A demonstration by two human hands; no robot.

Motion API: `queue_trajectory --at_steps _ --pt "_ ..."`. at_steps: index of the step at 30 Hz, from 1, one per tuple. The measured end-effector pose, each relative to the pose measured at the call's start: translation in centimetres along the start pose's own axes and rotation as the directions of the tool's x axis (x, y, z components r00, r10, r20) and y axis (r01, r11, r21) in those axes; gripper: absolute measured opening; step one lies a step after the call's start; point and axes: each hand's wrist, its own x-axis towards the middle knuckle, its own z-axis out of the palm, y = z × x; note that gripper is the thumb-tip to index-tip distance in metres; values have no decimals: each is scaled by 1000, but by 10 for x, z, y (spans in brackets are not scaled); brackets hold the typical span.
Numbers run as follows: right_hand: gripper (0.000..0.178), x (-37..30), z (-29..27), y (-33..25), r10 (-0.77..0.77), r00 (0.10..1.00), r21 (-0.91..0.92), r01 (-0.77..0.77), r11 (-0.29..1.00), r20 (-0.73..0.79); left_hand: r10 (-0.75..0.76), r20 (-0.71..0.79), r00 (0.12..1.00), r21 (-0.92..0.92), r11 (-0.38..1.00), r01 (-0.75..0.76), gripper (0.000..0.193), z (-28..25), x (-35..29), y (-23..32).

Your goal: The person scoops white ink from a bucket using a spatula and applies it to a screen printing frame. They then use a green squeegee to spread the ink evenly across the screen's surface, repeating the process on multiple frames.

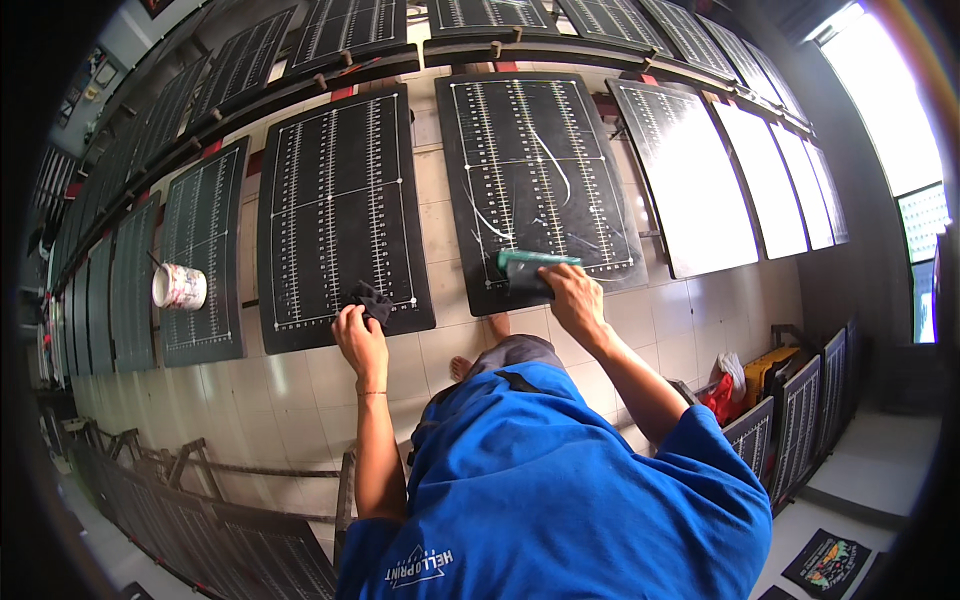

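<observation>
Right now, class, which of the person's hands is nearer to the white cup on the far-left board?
The left hand, holding a black cloth, is nearer the white cup. The right hand grips a green squeegee farther right.

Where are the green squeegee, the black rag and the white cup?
Squeegee (530, 268): head view, on its green blade, above the right hand (575, 297).
Rag (372, 301): head view, on its bunched middle, at the left hand (358, 338).
Cup (180, 287): head view, on its printed side wall.
</observation>
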Motion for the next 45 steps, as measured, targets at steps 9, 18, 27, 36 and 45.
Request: queue_trajectory --at_steps 9,18,27,36,45 --pt "37 -31 -11 -1 -123 990 3 123 992 75 -69 59 996 -105 992 75 53 -12 -22 7" --pt "39 114 37 11 -244 958 -53 238 970 -152 -305 194 932 -355 864 357 24 -21 -63 24" --pt "41 173 32 -6 -194 978 -34 192 981 -83 -484 721 496 -32 692 721 36 46 -301 -187" --pt "46 -15 1 -13 -392 902 57 388 920 180 -624 529 575 254 763 594 56 78 -345 -194" --pt "32 156 -7 49 -151 976 -74 141 987 -158 -470 471 747 -223 756 616 20 60 -213 -97"
